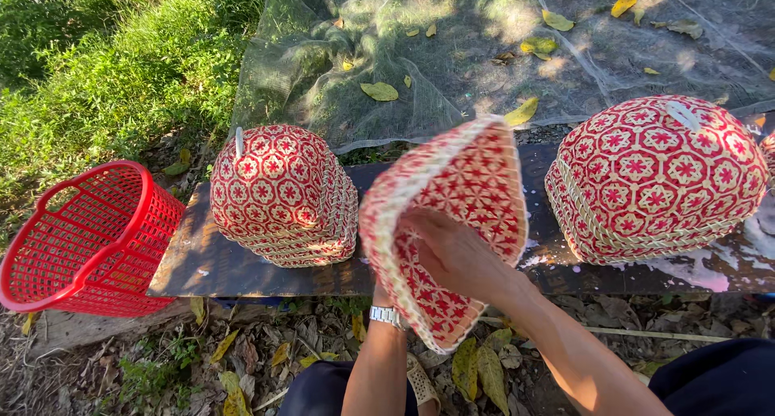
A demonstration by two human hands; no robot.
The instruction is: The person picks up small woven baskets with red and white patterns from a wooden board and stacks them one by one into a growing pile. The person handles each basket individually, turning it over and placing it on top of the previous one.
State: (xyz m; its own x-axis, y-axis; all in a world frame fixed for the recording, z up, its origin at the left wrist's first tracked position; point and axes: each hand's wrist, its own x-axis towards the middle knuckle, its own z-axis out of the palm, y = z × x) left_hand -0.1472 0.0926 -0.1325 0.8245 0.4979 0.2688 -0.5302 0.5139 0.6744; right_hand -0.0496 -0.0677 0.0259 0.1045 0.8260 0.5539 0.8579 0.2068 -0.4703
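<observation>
Gripping a red-and-cream woven cover (452, 214), the right hand (456, 259) lies flat inside its hollow, fingers spread against the weave, while the left hand (386, 291) is mostly hidden behind its lower edge, so I cannot tell how it closes. The cover is held tilted above the front edge of the bench (202, 263), between a stack of covers (282, 194) near the left end and another stack (654, 178) at the right; a red basket (89, 238) sits on the ground off the left end.

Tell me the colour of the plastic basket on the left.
Red, seen in the head view: basket.
</observation>
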